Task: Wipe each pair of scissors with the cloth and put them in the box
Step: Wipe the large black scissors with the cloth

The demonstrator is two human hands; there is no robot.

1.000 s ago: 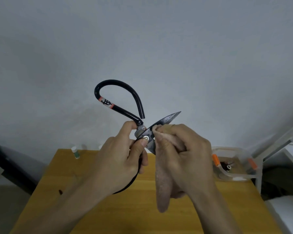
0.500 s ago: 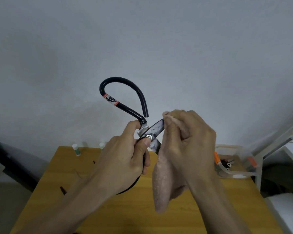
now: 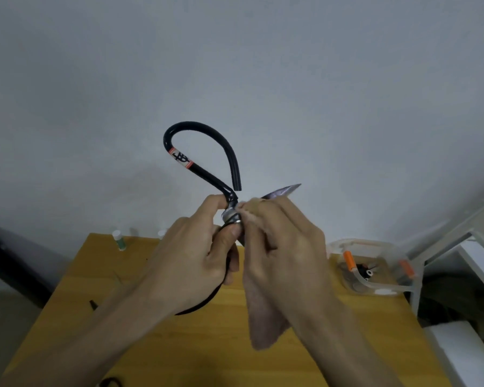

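Note:
A pair of black-handled scissors (image 3: 204, 169) is held up in front of me, one looped handle pointing up, the other loop hanging below my left hand. My left hand (image 3: 190, 255) grips the scissors at the pivot, thumb on the rivet. My right hand (image 3: 285, 247) pinches a pinkish-beige cloth (image 3: 263, 322) around the blade close to the pivot. The blade tip (image 3: 288, 189) sticks out above the right hand. The cloth's loose end hangs down over the table. A clear plastic box (image 3: 375, 286) with orange clips stands at the table's right back corner.
The wooden table (image 3: 179, 347) lies below my hands. Two small white-capped bottles (image 3: 119, 241) stand at its back edge. A small dark object (image 3: 93, 304) lies on the left side. White furniture (image 3: 472, 261) stands to the right of the table.
My right hand with the cloth slid out along the blade toward the tip, then back down to the pivot, uncovering the tip again. The left hand keeps its grip.

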